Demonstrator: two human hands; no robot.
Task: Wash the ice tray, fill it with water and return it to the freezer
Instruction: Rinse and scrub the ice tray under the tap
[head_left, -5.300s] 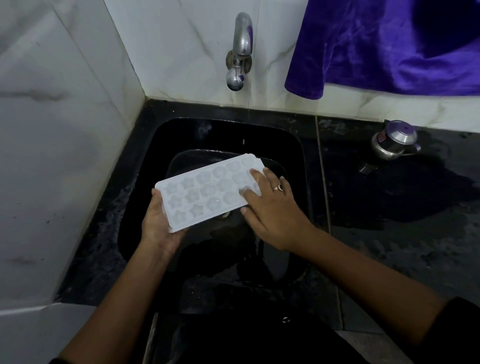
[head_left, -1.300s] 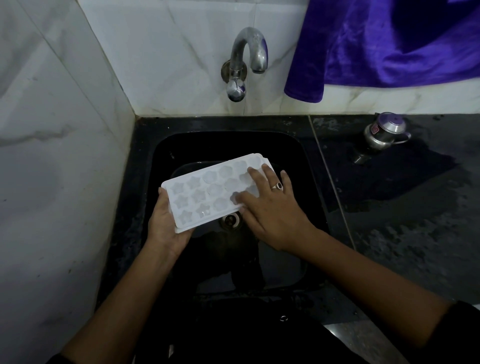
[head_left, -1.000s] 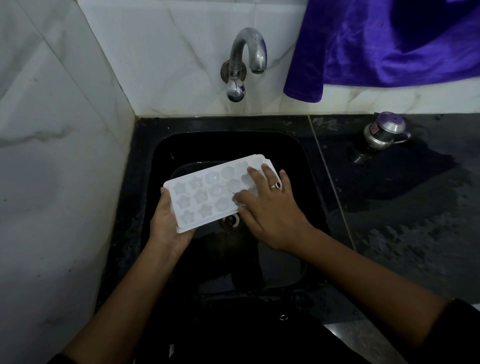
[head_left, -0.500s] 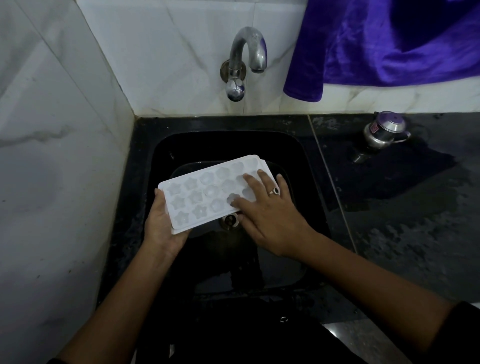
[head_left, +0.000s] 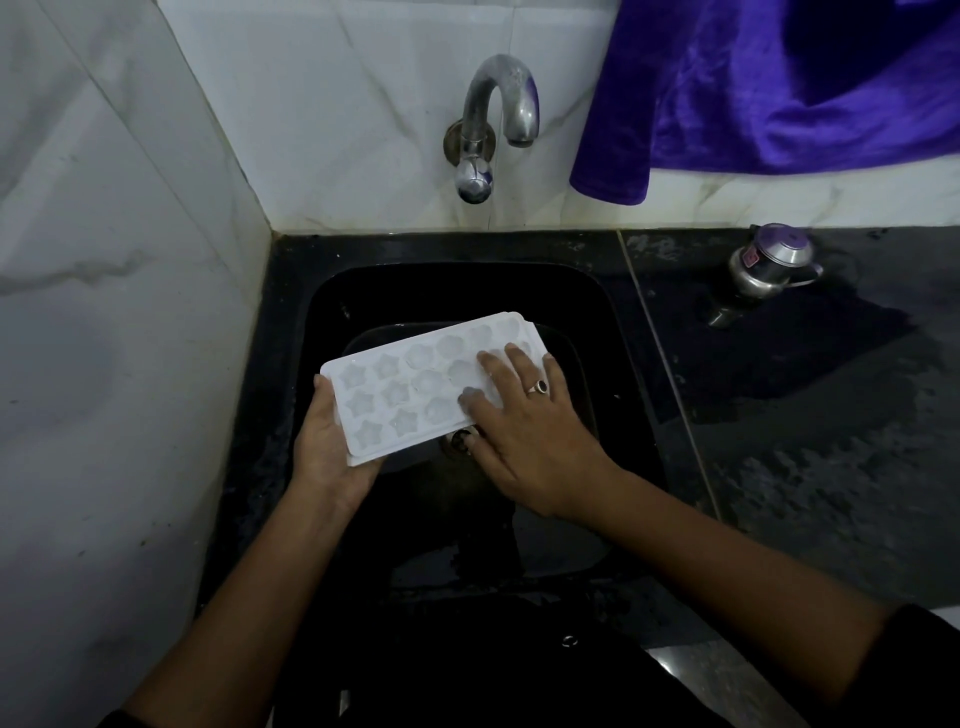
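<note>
A white ice tray (head_left: 410, 384) with star and flower shaped cells is held above the black sink (head_left: 332, 291), tilted slightly with its far right corner higher. My left hand (head_left: 324, 447) grips the tray's near left end from below, thumb on the edge. My right hand (head_left: 519, 426), wearing a ring, lies flat on the tray's right half with straight fingers touching the cells. The metal tap (head_left: 493, 119) sticks out of the wall above the sink, and no water is seen running from it.
White marble walls close in the sink on the left and behind. A purple cloth (head_left: 769, 88) hangs at the upper right. A small steel pot with a lid (head_left: 769, 262) stands on the wet black counter (head_left: 831, 415) to the right.
My right hand's fingers have slid leftward and back over the tray's cells. The tray has shifted slightly in my left hand's grip. The camera tilted up since the oldest frame.
</note>
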